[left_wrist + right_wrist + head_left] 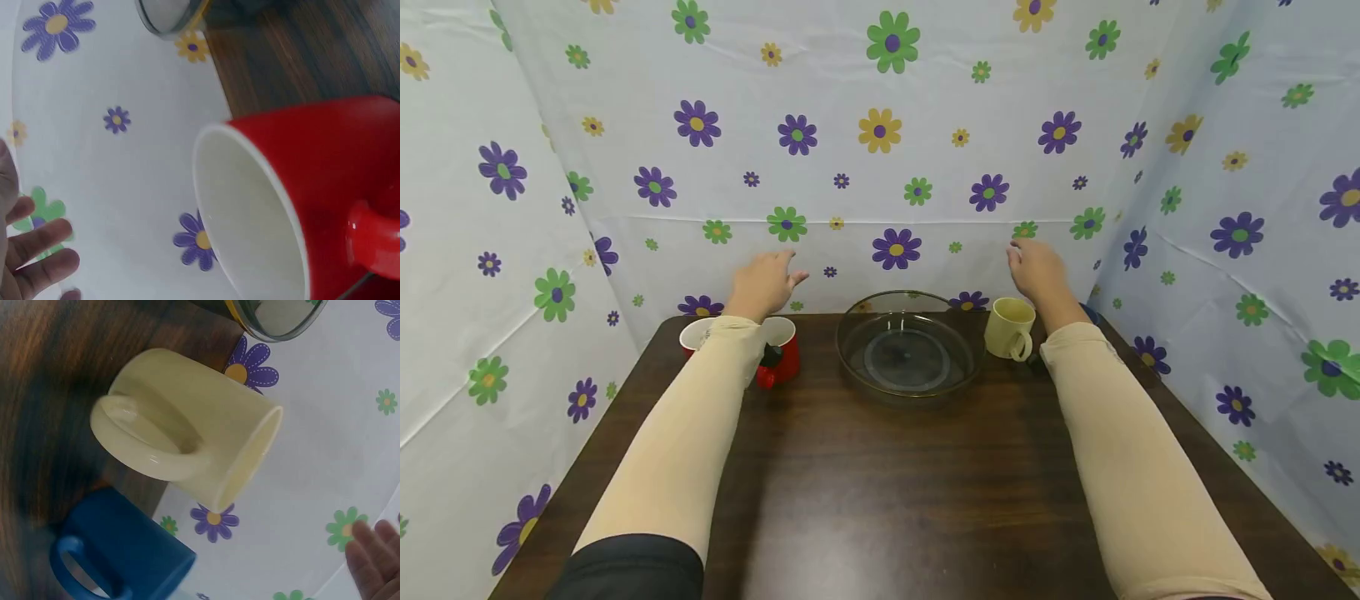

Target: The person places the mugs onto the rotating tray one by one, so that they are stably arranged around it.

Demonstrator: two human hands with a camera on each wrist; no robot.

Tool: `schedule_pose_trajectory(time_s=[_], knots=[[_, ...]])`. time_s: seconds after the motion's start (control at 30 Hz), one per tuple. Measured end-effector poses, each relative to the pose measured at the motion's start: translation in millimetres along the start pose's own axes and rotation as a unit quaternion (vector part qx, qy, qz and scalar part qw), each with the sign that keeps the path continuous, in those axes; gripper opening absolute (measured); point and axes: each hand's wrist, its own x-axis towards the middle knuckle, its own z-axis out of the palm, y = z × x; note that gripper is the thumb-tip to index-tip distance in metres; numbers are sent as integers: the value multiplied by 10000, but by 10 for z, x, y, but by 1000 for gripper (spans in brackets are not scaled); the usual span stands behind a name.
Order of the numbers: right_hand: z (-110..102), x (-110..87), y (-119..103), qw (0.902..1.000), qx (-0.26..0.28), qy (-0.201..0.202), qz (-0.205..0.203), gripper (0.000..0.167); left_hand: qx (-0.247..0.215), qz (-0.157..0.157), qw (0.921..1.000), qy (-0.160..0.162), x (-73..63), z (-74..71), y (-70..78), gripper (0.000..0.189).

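My left hand (pixel 764 282) hovers over the table's back left, fingers loosely spread and holding nothing. Just beneath it stands a red mug (pixel 787 354) with a white inside; its handle shows large in the left wrist view. A second red mug (pixel 694 334) is partly hidden by the left forearm. My right hand (pixel 1037 271) is raised at the back right with nothing in it. Close below that hand is a pale yellow mug (pixel 1006 327). Beside it a blue mug (pixel 125 550) shows in the right wrist view, mostly hidden by the arm in the head view.
Between the mugs, at the back of the dark wooden table (pixel 880 483), sits a round clear glass dish (pixel 906 392). A white flowered cloth (pixel 850 175) hangs behind the table and along both sides.
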Motion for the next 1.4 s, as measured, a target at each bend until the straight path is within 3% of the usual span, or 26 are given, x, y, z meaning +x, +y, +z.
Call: schedule_pose_trajectory(time_s=[0.2,0.33,0.53,0.63,0.77,0.87,1.03,1.23,1.4], knots=[[86,-175,230,9979,158,538,319,40,-554,422,9965,-470,-50,62,217,55],[154,-313,312,9976,263,429,476,40,-833,630,9939,-360,-157,146,321,49],[255,-493,352,9955,563,-128,749,38,-952,727,9927,-127,-274,350,392,42],[308,-572,375,9918,603,-587,963,41,-1170,555,9911,-300,-322,468,396,54],[371,-670,428,9849,652,-1212,1048,48,-1363,320,9871,-778,-391,589,417,77],[439,-731,506,9745,1103,-1605,1118,49,-1264,349,9855,-1073,-421,665,448,85],[593,-802,643,9462,2198,-1977,1317,43,-1120,381,9841,-1328,-436,779,470,89],[683,-848,698,9087,3400,-1903,1498,38,-1149,390,9823,-1426,-464,899,443,88],[736,-844,687,8886,3845,-1729,1808,36,-1271,311,9799,-1504,-508,985,413,95]])
